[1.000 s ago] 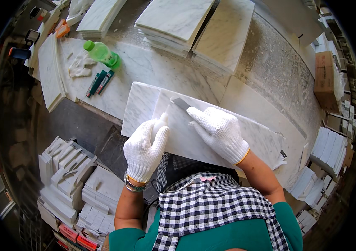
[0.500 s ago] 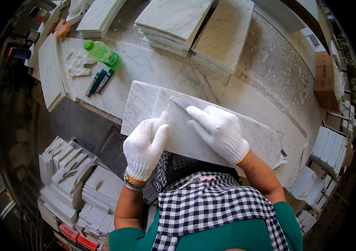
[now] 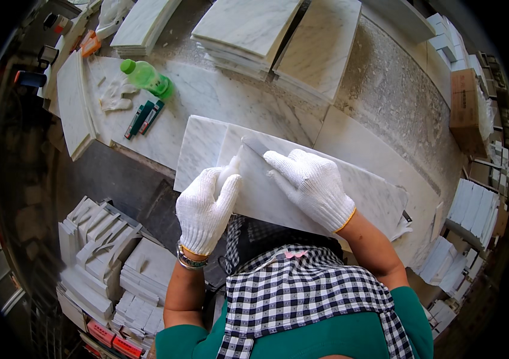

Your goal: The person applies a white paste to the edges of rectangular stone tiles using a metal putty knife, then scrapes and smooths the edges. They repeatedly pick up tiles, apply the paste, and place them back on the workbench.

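Note:
A grey-white marble slab (image 3: 338, 182) lies tilted across my front, with a seam near its left end between two pieces. My left hand (image 3: 208, 206), in a white knit glove, is closed around a small white squeeze bottle (image 3: 229, 170), its thin nozzle pointing up close to the seam. My right hand (image 3: 311, 185), gloved the same way, is closed on a flat grey scraper blade (image 3: 256, 145). The blade's tip is just beside the nozzle, over the slab; its handle is hidden under my fingers.
Behind the slab are a green bottle (image 3: 150, 79), a loose white glove (image 3: 115, 96) and dark green small boxes (image 3: 144, 118). Marble stacks (image 3: 245, 27) stand farther back. At the lower left are piled stone pieces (image 3: 90, 272); a cardboard box (image 3: 465, 110) is at right.
The scraper blade has shifted slightly left, and more of the bottle's nozzle shows. A dark curved shape at the upper right is gone from view. Both hands stay nearly in place.

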Demonstrator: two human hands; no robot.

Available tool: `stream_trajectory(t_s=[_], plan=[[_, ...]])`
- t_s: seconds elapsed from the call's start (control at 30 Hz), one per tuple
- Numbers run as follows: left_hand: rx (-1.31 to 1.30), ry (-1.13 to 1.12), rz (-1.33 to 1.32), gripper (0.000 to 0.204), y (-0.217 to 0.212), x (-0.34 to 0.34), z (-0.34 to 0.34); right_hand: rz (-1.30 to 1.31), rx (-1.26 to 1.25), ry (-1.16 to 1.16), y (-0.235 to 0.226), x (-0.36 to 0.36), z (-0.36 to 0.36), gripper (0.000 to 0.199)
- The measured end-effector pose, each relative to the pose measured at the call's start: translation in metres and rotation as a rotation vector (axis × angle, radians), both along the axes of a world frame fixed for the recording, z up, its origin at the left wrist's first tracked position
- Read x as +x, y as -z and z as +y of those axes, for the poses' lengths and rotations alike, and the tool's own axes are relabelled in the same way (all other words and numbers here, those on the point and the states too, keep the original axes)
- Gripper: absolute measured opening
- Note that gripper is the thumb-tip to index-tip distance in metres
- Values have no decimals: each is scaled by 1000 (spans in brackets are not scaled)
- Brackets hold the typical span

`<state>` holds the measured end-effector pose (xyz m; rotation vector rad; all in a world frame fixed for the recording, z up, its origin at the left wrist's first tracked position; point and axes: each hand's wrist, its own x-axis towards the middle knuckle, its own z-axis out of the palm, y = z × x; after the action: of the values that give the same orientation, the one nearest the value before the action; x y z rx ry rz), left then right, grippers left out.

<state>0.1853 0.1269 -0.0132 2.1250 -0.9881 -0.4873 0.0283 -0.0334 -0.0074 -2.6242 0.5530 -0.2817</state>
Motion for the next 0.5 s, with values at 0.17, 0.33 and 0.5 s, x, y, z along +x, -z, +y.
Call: stream_trajectory(t_s=[0.17,0.33,0.5], plan=[[24,4,-43,24,-1,2,-5,-84,135,116,-5,-22,3,35],[76,10,-70,25,-4,4,-11,-174,187,203,1,-44,8,35],[130,-3,-43,29,-7,4,-16,-244,175,197,6,-50,12,36]])
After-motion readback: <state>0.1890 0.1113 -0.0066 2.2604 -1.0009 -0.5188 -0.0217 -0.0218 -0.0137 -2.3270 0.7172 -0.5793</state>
